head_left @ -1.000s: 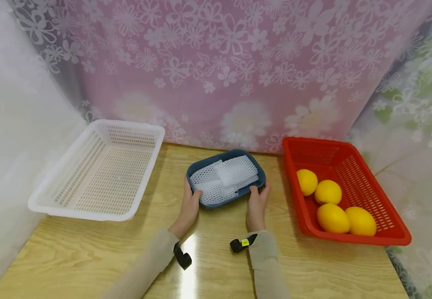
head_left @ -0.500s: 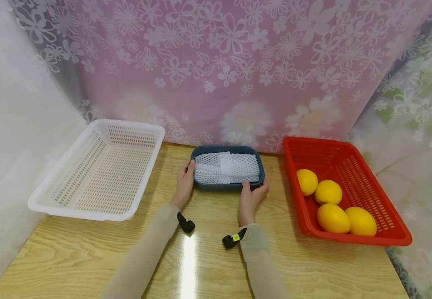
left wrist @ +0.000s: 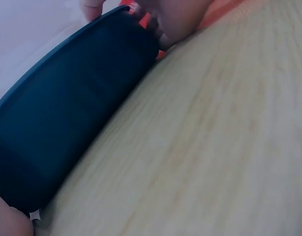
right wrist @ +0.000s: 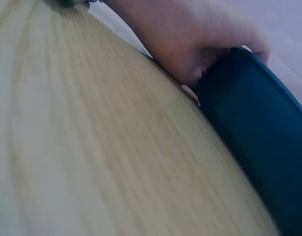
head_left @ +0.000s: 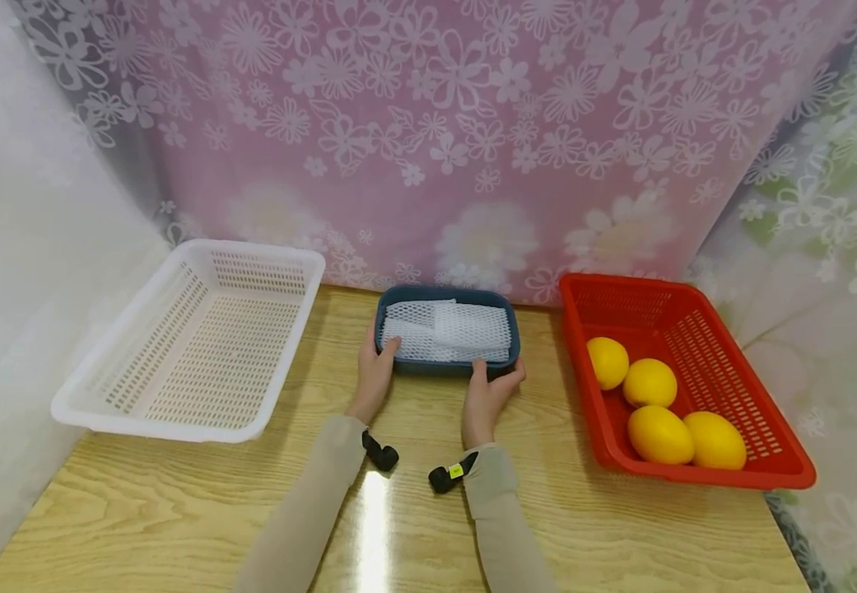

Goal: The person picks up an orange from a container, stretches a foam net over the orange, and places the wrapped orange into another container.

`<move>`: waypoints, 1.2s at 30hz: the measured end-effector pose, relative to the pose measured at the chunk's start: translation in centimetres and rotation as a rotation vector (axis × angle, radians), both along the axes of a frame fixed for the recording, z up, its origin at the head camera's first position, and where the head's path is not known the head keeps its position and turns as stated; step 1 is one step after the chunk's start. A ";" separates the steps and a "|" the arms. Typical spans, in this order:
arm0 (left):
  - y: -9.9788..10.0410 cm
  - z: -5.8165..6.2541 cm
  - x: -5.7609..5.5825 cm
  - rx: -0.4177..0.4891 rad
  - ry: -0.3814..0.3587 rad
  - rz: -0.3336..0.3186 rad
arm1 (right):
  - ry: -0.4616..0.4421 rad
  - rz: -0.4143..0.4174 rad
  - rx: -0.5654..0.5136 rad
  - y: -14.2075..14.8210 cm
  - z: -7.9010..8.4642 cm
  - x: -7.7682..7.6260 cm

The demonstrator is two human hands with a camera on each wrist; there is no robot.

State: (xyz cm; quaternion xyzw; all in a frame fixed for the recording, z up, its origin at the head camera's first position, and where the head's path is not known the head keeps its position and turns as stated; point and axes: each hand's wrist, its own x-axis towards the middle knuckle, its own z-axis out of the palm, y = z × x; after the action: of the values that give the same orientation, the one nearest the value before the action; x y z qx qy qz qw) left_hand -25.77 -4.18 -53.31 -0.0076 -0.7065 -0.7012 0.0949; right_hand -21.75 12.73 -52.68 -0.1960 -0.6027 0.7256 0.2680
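A dark blue rectangular plastic box (head_left: 439,370) stands near the back middle of the table, its long side toward me. White foam fruit nets (head_left: 472,327) lie flat inside it, overlapping one another. My left hand (head_left: 374,375) holds the box's left front corner, thumb over the rim. At the opposite corner my right hand (head_left: 483,403) grips it, thumb on the front rim and fingers round the end. In the left wrist view the box's front wall (left wrist: 77,98) sits close against the wood. The fingers under and behind the corners are mostly hidden.
To the left stands a white perforated basket (head_left: 265,403) with nothing in it. A red basket (head_left: 598,412) on the right holds several yellow fruits (head_left: 650,383). A pink flowered curtain (head_left: 428,165) hangs along the table's (head_left: 413,527) back edge.
The box has turned from slanted to square with the table and shifted slightly left and back. Both hands moved with it; the left thumb came off the inside and is over the rim again.
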 end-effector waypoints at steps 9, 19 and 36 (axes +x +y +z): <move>-0.4 0.0 -0.3 0.007 -0.032 0.036 | 0.040 0.033 0.045 0.0 -0.2 0.2; -0.6 0.1 0.5 0.033 -0.016 0.041 | 0.060 0.084 0.015 0.9 0.1 0.5; -1.4 2.5 4.9 0.028 0.136 0.148 | 0.083 0.086 0.159 3.1 6.3 2.4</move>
State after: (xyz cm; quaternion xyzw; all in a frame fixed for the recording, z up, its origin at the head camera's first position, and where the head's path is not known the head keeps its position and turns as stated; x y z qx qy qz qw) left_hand -20.82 -5.59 -50.80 -0.0015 -0.6872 -0.6999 0.1944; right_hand -19.35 15.80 -46.38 -0.1180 -0.6546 0.6938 0.2759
